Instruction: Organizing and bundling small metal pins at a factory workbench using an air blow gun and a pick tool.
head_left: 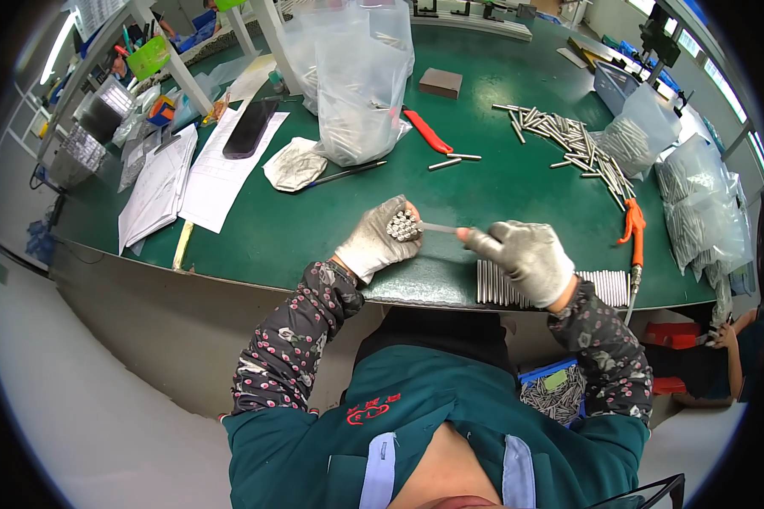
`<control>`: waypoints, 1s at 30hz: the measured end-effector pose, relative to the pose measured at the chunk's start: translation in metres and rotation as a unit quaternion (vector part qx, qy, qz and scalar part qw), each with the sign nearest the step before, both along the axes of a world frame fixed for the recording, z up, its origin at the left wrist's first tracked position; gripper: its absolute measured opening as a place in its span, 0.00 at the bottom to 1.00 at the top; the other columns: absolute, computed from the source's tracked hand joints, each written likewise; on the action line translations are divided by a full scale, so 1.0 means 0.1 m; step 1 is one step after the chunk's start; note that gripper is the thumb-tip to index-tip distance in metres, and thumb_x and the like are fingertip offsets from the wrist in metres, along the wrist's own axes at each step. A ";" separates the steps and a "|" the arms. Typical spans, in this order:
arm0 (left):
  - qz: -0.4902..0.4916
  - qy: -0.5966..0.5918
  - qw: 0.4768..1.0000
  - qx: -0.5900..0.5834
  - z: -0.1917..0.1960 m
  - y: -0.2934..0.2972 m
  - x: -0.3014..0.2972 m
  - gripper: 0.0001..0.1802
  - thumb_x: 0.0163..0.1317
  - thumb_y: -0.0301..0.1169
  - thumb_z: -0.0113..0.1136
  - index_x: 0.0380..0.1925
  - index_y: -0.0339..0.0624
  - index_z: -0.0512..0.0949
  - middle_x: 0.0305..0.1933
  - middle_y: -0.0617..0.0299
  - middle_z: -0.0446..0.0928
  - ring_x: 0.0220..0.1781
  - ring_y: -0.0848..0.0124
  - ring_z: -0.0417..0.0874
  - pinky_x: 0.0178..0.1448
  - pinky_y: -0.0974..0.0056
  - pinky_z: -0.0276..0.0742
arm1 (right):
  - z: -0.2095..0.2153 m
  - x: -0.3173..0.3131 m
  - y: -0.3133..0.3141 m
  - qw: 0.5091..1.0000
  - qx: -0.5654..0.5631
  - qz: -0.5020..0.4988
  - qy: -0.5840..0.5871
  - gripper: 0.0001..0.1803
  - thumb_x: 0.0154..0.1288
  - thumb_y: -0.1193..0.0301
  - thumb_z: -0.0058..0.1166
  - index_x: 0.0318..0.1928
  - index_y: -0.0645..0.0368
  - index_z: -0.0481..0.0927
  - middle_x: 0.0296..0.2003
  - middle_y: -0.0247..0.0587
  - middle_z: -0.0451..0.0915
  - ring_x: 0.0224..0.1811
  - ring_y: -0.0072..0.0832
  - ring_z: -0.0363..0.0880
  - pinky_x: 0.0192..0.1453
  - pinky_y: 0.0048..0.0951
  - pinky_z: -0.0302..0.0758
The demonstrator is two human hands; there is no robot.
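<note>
My left hand (380,240), in a grey work glove, grips a bundle of short metal rods (403,226) with their ends pointing right. My right hand (526,257), also gloved, pinches one single metal rod (438,227) whose left tip meets the bundle. Both hands hover over the near edge of the green table (314,229). Under my right hand lies a neat row of metal rods (607,287) laid side by side.
A loose pile of rods (569,140) lies at the back right, with bagged rods (705,212) and an orange air gun (634,227) beside it. A clear bag (361,76), red-handled tool (427,131), papers (221,170), dark phone (250,129) and cloth (295,164) sit behind. A blue bin of rods (556,392) stands below.
</note>
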State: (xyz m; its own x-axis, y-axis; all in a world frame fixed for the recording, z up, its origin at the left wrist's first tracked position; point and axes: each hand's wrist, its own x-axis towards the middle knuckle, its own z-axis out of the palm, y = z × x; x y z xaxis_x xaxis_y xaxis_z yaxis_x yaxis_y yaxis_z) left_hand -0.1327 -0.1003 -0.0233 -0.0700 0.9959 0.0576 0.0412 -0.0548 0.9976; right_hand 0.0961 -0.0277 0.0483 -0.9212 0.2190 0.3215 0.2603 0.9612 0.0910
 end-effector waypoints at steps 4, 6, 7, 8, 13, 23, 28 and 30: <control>0.005 0.009 1.000 0.012 -0.06 0.00 -0.02 0.15 0.43 0.20 0.64 0.32 0.42 0.71 0.29 0.69 0.70 0.31 0.81 0.71 0.36 0.74 0.70 | -0.15 -0.16 -0.02 0.998 0.036 0.038 -0.034 0.24 0.58 0.73 0.44 0.56 0.42 0.71 0.24 0.33 0.72 0.27 0.26 0.76 0.28 0.27 0.72; 0.009 0.001 1.000 0.005 0.01 -0.02 0.02 0.15 0.44 0.20 0.64 0.32 0.42 0.71 0.28 0.69 0.70 0.31 0.81 0.71 0.36 0.74 0.70 | -0.09 0.00 0.11 0.998 0.051 0.022 -0.043 0.23 0.59 0.71 0.46 0.56 0.42 0.71 0.23 0.32 0.71 0.26 0.25 0.75 0.26 0.27 0.71; 0.011 -0.006 1.000 -0.001 0.05 -0.03 0.03 0.14 0.44 0.21 0.64 0.32 0.41 0.71 0.28 0.68 0.70 0.31 0.82 0.71 0.36 0.74 0.70 | -0.02 0.06 0.14 0.994 0.067 -0.011 -0.081 0.22 0.59 0.70 0.48 0.55 0.42 0.72 0.21 0.32 0.70 0.24 0.24 0.75 0.26 0.26 0.71; 0.011 -0.007 1.000 -0.001 0.06 -0.03 0.03 0.14 0.44 0.21 0.64 0.32 0.41 0.71 0.28 0.68 0.70 0.31 0.82 0.71 0.36 0.74 0.70 | -0.02 0.07 0.17 0.996 0.071 -0.003 -0.046 0.21 0.58 0.69 0.48 0.54 0.42 0.73 0.20 0.31 0.69 0.23 0.24 0.74 0.25 0.26 0.70; -0.004 0.080 0.997 0.016 -0.04 -0.01 -0.03 0.18 0.44 0.17 0.65 0.34 0.43 0.70 0.31 0.70 0.70 0.35 0.81 0.73 0.40 0.75 0.73 | -0.10 -0.18 0.05 0.992 0.113 0.058 -0.021 0.22 0.58 0.71 0.47 0.54 0.43 0.73 0.20 0.31 0.69 0.22 0.24 0.73 0.24 0.28 0.70; 0.026 0.074 0.997 0.008 -0.02 -0.01 0.00 0.17 0.42 0.21 0.65 0.33 0.41 0.72 0.30 0.68 0.73 0.32 0.79 0.73 0.38 0.73 0.72 | -0.08 -0.23 0.02 0.998 0.052 0.014 -0.032 0.22 0.58 0.73 0.46 0.55 0.43 0.72 0.25 0.34 0.71 0.26 0.27 0.76 0.26 0.28 0.71; 0.014 0.059 0.998 -0.003 -0.03 0.02 0.01 0.17 0.41 0.24 0.65 0.33 0.42 0.71 0.29 0.66 0.73 0.32 0.78 0.73 0.39 0.71 0.72 | -0.05 -0.03 0.24 0.997 0.043 -0.016 -0.063 0.22 0.58 0.73 0.46 0.54 0.44 0.73 0.23 0.34 0.71 0.23 0.27 0.75 0.24 0.29 0.70; 0.020 0.038 0.998 0.044 -0.08 0.04 -0.01 0.16 0.41 0.23 0.65 0.32 0.42 0.71 0.28 0.66 0.73 0.32 0.78 0.73 0.39 0.71 0.72 | -0.01 -0.13 0.16 0.999 0.035 -0.021 -0.006 0.22 0.58 0.74 0.46 0.54 0.44 0.73 0.23 0.34 0.71 0.23 0.27 0.75 0.24 0.29 0.71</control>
State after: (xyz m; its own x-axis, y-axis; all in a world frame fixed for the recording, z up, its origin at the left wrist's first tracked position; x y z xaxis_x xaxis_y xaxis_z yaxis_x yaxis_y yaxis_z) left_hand -0.1333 -0.0958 -0.0312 -0.1014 0.9832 0.1520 0.1198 -0.1396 0.9829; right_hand 0.0830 -0.0115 0.0478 -0.9159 0.2341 0.3260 0.2980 0.9407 0.1618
